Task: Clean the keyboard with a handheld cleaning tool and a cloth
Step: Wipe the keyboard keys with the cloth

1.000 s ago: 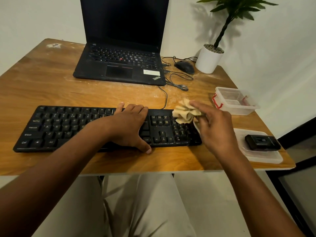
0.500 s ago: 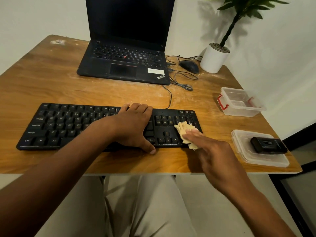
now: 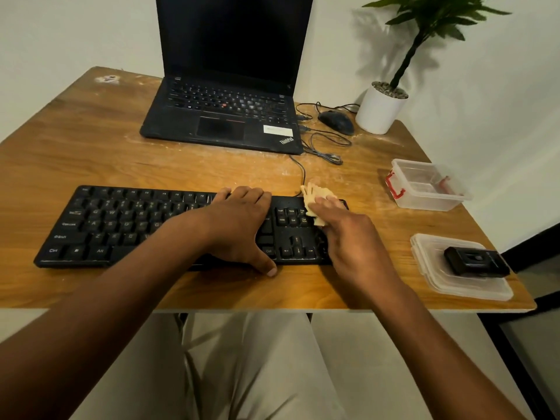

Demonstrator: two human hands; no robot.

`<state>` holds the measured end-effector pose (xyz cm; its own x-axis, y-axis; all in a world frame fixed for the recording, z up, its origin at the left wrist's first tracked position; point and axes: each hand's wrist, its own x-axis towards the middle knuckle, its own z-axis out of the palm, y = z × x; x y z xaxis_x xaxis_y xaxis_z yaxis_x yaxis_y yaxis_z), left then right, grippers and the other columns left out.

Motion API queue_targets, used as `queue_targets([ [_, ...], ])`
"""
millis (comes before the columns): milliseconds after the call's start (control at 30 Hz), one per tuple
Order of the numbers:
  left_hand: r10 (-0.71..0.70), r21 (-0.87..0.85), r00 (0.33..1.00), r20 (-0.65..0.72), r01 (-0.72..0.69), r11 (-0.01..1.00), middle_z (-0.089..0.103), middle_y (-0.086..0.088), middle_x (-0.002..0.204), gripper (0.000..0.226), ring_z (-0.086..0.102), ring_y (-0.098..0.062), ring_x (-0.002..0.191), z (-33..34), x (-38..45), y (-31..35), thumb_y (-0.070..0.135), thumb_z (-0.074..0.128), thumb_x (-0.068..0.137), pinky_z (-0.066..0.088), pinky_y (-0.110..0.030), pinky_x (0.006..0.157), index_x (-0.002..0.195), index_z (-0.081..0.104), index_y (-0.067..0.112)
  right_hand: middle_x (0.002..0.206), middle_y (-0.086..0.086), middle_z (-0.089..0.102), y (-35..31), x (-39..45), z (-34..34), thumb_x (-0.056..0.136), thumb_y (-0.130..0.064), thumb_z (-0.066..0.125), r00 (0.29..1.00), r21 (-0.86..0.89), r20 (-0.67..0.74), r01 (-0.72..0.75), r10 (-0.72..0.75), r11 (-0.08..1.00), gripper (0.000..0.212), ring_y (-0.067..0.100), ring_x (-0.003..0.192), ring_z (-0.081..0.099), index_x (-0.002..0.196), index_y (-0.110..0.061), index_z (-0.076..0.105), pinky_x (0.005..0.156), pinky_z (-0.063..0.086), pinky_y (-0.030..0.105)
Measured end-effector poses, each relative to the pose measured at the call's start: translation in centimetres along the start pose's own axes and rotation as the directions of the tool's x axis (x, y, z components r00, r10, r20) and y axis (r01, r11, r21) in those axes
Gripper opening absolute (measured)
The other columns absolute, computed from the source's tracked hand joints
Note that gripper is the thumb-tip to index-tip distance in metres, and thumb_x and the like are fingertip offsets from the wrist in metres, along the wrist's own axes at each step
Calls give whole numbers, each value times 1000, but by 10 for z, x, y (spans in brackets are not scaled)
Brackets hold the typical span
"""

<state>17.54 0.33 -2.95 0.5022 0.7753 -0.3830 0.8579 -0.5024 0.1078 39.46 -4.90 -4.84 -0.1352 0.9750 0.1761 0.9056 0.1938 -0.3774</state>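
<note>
Right hand (image 3: 348, 234) presses the crumpled cloth (image 3: 315, 198) onto the far right corner of the keyboard (image 3: 127, 225), fingers reaching forward over it, though whether they curl round the fabric or lie flat is hard to say from here. Left hand (image 3: 239, 228) lies spread flat mid-board, thumb hooked over the near edge, likely pinning the keyboard against the wiping. Black handheld tool (image 3: 475, 262) sits untouched on a plastic lid (image 3: 436, 280), well to the right.

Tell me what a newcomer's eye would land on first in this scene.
First the two hands on the black keyboard at the near edge of the wooden table: the left hand rests flat on its middle, and the right hand presses a beige cloth onto its far right corner. Behind them stands an open laptop with a dark screen.
</note>
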Motion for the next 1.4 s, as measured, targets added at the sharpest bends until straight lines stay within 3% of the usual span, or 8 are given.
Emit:
queue_targets([
  [267,23,7,999,-23,-23,1000,-5,-4,172,143,-6,-27,158,2,0,-2,86,65,66,0,-52,128,162,-11,12,144,-24,48,-5,-73,-31,94,8,62,1000,161,11,-11,10,987,63,-24,133,33,139,-36,60,111,27,2],
  [367,23,4,999,-25,-23,1000,-5,-4,172,143,-6,-27,158,2,1,-2,86,66,66,0,-52,128,162,-11,12,141,-15,56,-1,-52,-52,95,6,62,984,195,-149,-69,99,978,61,-12,122,50,137,-38,57,96,35,-4],
  [433,23,6,1000,-22,-22,1000,-6,-4,172,143,-7,-27,158,1,0,-1,86,66,67,0,-52,128,162,-11,12,141,-7,60,4,-26,-57,97,4,59,952,185,-263,-107,154,977,53,-9,112,57,139,-28,61,96,37,-2],
  [567,15,13,1000,-11,-15,1000,-7,-4,172,143,-7,-27,158,0,-1,0,85,66,68,-1,-51,128,162,-12,12,146,3,58,10,25,-34,100,3,53,944,137,-276,-150,183,979,45,13,135,52,141,-16,61,120,33,28],
  [700,14,2,1000,-10,-14,1000,-7,-4,172,142,-8,-26,158,-1,-1,0,84,67,68,-2,-49,128,162,-13,12,153,5,49,5,28,-6,103,2,46,992,10,-55,-116,116,993,46,17,145,42,144,-15,56,122,25,30],
  [1000,15,4,1000,-12,-15,1000,-8,-4,172,142,-9,-27,158,2,0,-2,85,65,69,-2,-50,128,162,-13,12,151,-7,48,-1,-56,-18,99,6,52,997,-17,-35,-74,73,997,52,2,143,32,143,-21,60,117,22,18],
  [1200,12,-12,1000,-28,-12,1000,-6,-5,172,142,-6,-28,158,-1,-2,1,84,67,68,-1,-50,128,163,-10,12,132,-32,56,0,-86,-42,98,-3,62,987,271,-42,-136,153,953,51,-30,114,45,133,-40,66,92,34,-5],
  [1400,-11,-88,999,-52,6,996,-8,-4,172,141,-9,-25,158,-3,-9,3,80,71,68,-9,-48,127,163,-10,15,104,-6,79,-15,-74,-59,102,-14,58,932,757,76,-284,353,588,29,13,99,74,124,-27,73,89,54,30],
])
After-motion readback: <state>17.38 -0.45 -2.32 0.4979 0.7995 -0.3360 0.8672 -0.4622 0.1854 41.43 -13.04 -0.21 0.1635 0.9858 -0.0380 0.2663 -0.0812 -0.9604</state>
